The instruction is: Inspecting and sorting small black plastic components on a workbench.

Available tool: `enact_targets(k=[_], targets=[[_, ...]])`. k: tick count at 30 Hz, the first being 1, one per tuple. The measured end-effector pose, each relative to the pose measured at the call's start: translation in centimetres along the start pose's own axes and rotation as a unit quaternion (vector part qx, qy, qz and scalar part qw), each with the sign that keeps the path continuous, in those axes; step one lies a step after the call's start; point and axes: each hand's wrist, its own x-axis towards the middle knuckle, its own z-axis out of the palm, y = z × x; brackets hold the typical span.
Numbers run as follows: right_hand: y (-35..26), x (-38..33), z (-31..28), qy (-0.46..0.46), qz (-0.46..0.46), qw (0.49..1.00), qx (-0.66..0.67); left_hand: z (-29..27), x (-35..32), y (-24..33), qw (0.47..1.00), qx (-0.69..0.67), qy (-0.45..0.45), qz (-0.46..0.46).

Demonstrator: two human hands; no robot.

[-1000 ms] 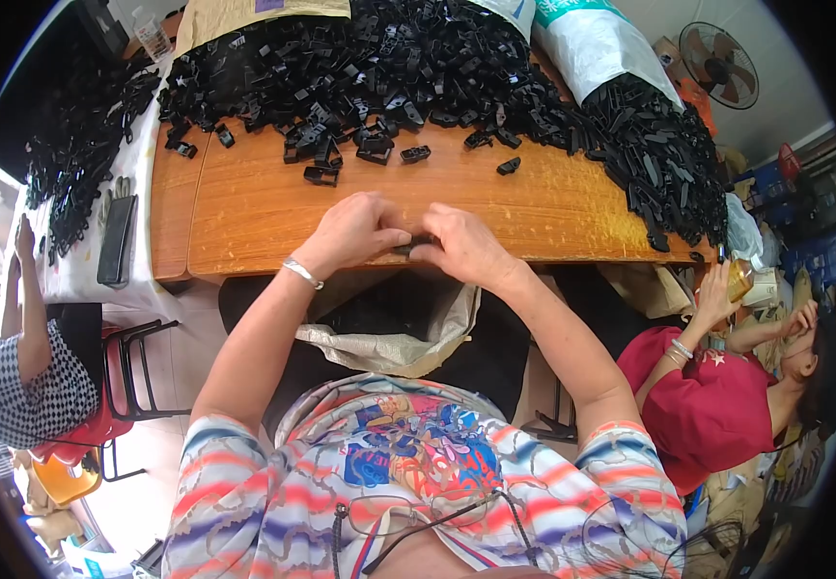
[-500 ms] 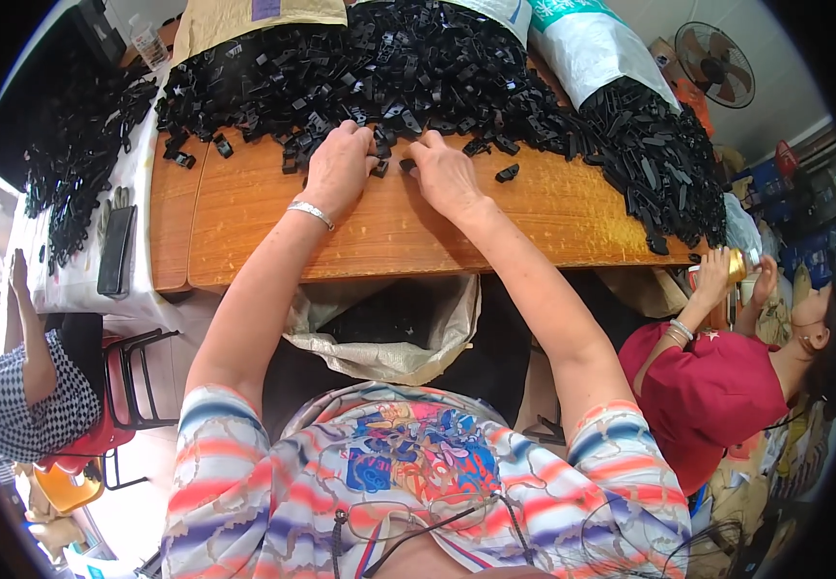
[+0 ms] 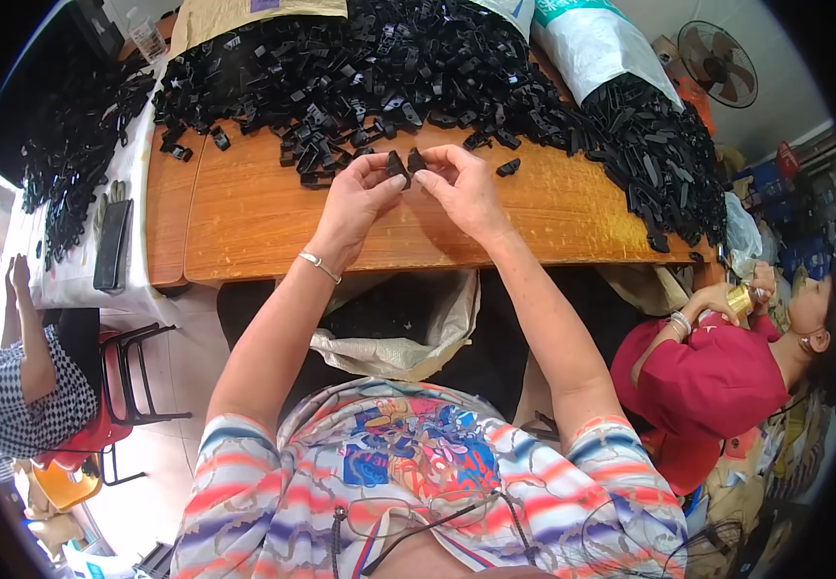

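Both hands have left the pile, each pinching a black piece

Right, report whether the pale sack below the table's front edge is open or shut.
Open. The pale sack gapes, its rim spread apart around a dark interior.

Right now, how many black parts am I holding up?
2 visible: one black part in your left hand, another black part in your right hand. More could be hidden.
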Motion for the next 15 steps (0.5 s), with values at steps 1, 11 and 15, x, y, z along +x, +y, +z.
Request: enact_targets(k=[1,11,15], targets=[[-0.4,-0.3,0.2,0.001,0.001,1.0,-0.001,0.1,-0.3,-0.1,1.0,-0.017,0.007,-0.017],[-1.3,-1.5,-0.2,-0.05,-0.069,0.99,-0.109,-0.6,-0.4,-1.3,0.998,0.035,-0.048,-0.004],[-1.1,-1.6,-0.5,-0.084,-0.122,0.971,-0.188,-0.9,-0.1,-1.9,0.966,0.246,-0.046,0.07]])
